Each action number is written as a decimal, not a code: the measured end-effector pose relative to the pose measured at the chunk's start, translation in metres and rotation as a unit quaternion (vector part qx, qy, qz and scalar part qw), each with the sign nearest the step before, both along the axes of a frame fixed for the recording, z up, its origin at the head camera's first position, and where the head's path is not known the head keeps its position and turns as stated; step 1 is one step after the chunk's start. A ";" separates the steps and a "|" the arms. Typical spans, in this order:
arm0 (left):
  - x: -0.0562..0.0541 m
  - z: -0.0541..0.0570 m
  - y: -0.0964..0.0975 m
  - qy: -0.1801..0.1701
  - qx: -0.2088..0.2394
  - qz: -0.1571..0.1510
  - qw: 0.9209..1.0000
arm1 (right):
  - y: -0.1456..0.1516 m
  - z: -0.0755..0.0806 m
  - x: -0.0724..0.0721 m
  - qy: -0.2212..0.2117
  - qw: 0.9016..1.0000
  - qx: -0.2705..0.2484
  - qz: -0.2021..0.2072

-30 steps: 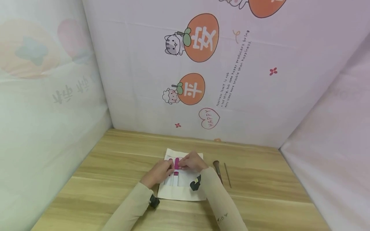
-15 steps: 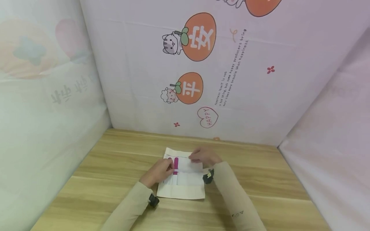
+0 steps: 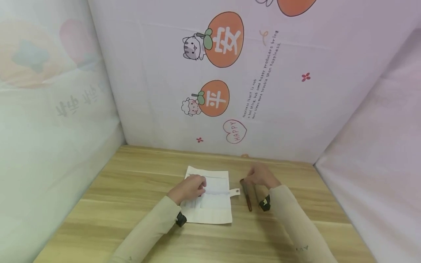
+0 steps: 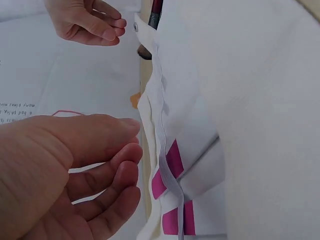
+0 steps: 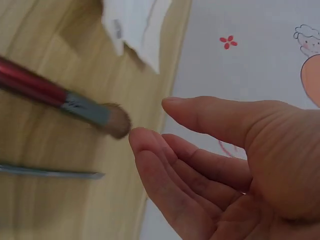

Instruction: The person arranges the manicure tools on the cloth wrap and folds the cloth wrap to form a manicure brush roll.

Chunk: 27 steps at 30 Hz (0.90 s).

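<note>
A white fabric pouch (image 3: 215, 216) lies unfolded on the table, an elastic band (image 4: 161, 135) across it and a snap strap (image 3: 235, 192) at its right side. Two magenta-ended flat tools (image 4: 175, 159) are tucked under the band. My left hand (image 3: 189, 188) hovers over the pouch's left part, fingers loosely bent, holding nothing, and hides the magenta ends in the head view. My right hand (image 5: 220, 160) is beside a makeup brush (image 5: 45, 87) with red handle and brown bristles; thumb and fingers are apart, with nothing between them. A thin metal-looking rod (image 5: 50, 172) lies alongside the brush.
The wooden table (image 3: 131, 204) ends at a printed white cloth wall (image 3: 158, 109) at the back. More cloth hangs at the left and right. Bare wood shows on both sides of the pouch.
My right hand has left the magenta-ended tool on the pouch and moved right to the brush, uncovering the strap. My left hand has shifted slightly right over the pouch.
</note>
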<state>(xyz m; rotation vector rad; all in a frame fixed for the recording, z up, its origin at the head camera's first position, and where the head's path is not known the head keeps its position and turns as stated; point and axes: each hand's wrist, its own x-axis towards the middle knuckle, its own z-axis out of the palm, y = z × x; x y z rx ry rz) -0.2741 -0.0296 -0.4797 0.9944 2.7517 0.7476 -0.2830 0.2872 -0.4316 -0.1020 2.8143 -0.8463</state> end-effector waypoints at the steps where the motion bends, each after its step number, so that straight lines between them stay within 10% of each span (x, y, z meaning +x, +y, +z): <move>1: 0.000 0.001 0.002 0.003 -0.005 -0.003 1.000 | 0.002 -0.004 0.001 0.003 1.000 0.000 -0.006; 10: -0.001 0.000 0.013 0.018 -0.022 -0.020 0.999 | 0.001 -0.032 0.012 -0.010 0.998 -0.010 -0.058; 27: -0.002 -0.003 0.016 0.013 -0.045 -0.014 0.999 | -0.009 -0.032 0.006 -0.018 0.998 0.022 -0.053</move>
